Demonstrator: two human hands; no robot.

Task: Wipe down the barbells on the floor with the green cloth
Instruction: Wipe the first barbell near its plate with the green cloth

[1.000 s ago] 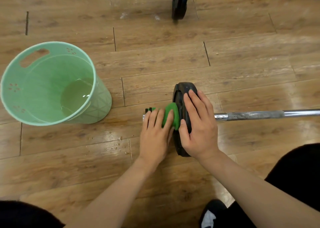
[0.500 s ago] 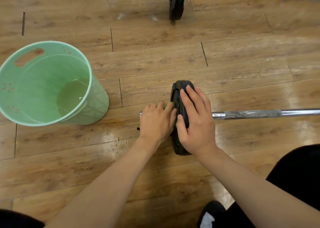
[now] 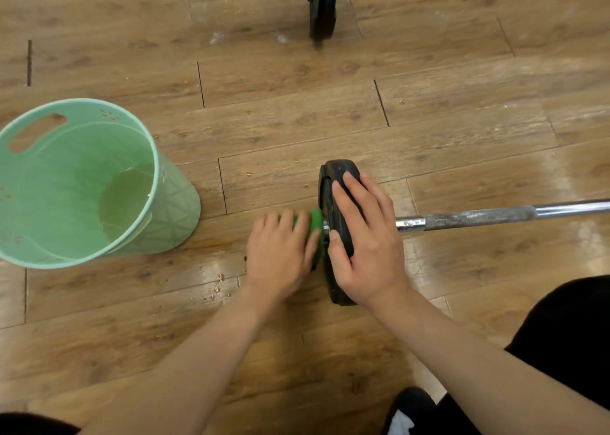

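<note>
A barbell lies across the wooden floor; its black weight plate (image 3: 333, 177) stands on edge and its steel bar (image 3: 495, 216) runs off to the right. My right hand (image 3: 363, 240) lies over the plate's top and right face, fingers spread and curved round the rim. My left hand (image 3: 280, 253) holds the green cloth (image 3: 315, 223) against the plate's left face at the bar's end; most of the cloth is hidden under my fingers. A second barbell (image 3: 323, 5) with a black plate lies at the top of the view.
A pale green plastic bucket (image 3: 171, 210) with a little water in it stands on the floor to the left of my hands. Small crumbs of debris dot the boards near it. My dark-clothed knees are at the bottom corners.
My left hand has shifted slightly along the plate's left side, so a strip of green cloth shows again beside my fingers. My right hand has stayed on the plate.
</note>
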